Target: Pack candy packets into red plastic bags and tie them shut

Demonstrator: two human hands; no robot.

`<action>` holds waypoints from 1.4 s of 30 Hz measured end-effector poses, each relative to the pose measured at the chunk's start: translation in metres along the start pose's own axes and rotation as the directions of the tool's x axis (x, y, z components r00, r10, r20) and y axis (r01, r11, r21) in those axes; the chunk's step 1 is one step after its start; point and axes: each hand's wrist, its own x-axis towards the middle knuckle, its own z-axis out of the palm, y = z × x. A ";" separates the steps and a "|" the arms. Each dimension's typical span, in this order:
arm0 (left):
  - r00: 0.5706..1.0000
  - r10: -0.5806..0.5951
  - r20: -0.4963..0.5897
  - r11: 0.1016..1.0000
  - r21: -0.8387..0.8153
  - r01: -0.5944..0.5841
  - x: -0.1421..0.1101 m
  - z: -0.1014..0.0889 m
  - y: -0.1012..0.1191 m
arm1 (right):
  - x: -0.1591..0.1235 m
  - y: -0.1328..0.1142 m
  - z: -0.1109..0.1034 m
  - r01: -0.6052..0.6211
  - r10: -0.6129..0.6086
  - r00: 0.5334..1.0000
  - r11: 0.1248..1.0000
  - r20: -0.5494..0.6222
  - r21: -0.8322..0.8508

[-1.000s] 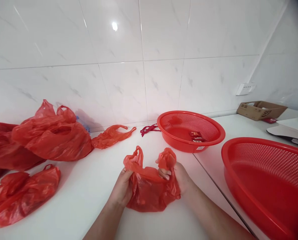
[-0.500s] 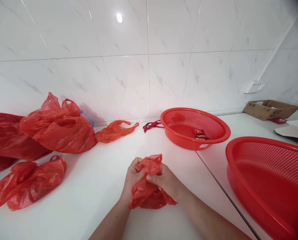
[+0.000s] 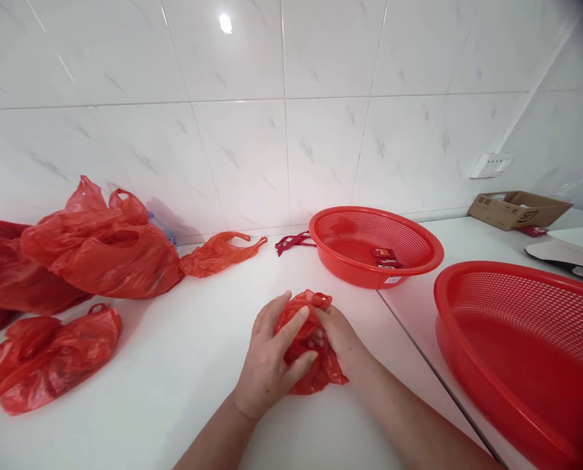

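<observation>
A crumpled red plastic bag (image 3: 315,365) is bunched into a ball between both my hands on the white counter (image 3: 183,391). My left hand (image 3: 269,359) lies over the bag's left side with its fingers curled onto it. My right hand (image 3: 337,336) presses the bag from the right, its fingers partly buried in the plastic. The lower edge of the bag sticks out below my hands.
Several red plastic bags lie at the left: a full pile (image 3: 100,251), a flat one (image 3: 51,356), a small one (image 3: 217,251). A red mesh basket (image 3: 374,245) holds small packets; a larger red basket (image 3: 521,352) is at right. A cardboard box (image 3: 519,209) sits far right.
The bag was spread open between my hands a second ago; it is now squeezed into a compact ball, with my left hand moved over the top of it.
</observation>
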 end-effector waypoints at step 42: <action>0.936 -0.328 0.126 0.928 -0.141 0.344 -0.006 0.010 -0.006 | 0.011 0.004 -0.030 0.221 -0.405 0.908 0.679 -0.106 -0.700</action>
